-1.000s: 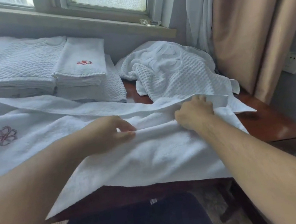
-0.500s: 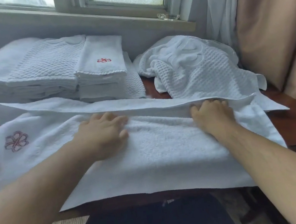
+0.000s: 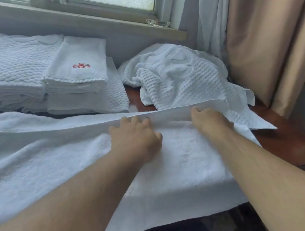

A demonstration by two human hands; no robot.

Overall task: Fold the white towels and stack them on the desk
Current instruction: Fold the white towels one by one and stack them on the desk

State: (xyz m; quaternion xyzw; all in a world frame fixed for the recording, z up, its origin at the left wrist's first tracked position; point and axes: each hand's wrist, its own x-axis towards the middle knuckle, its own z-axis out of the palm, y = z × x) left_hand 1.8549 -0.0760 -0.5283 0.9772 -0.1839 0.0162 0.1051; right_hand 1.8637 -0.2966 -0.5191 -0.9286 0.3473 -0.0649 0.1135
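A large white terry towel (image 3: 176, 171) lies spread over the brown desk (image 3: 296, 144), its near edge hanging over the front. My left hand (image 3: 137, 137) and my right hand (image 3: 208, 121) sit side by side at its far hem, which stands slightly raised. The fingers of both hands curl at that hem and grip it. Behind on the left are stacks of folded white towels: a waffle-weave stack (image 3: 3, 65) and a narrower stack topped by a towel with a red emblem (image 3: 80, 67). A crumpled waffle towel (image 3: 181, 76) lies unfolded at the back right.
The window sill (image 3: 112, 21) runs just behind the stacks, with a small clear object (image 3: 158, 22) on it. White and beige curtains (image 3: 263, 27) hang at the right. The desk's right corner is bare wood. A dark chair or clothing shows below the desk's front edge.
Both hands slid forward from the towel's flat middle to its far hem and now grip it. They have also come closer together, and the view has shifted right.
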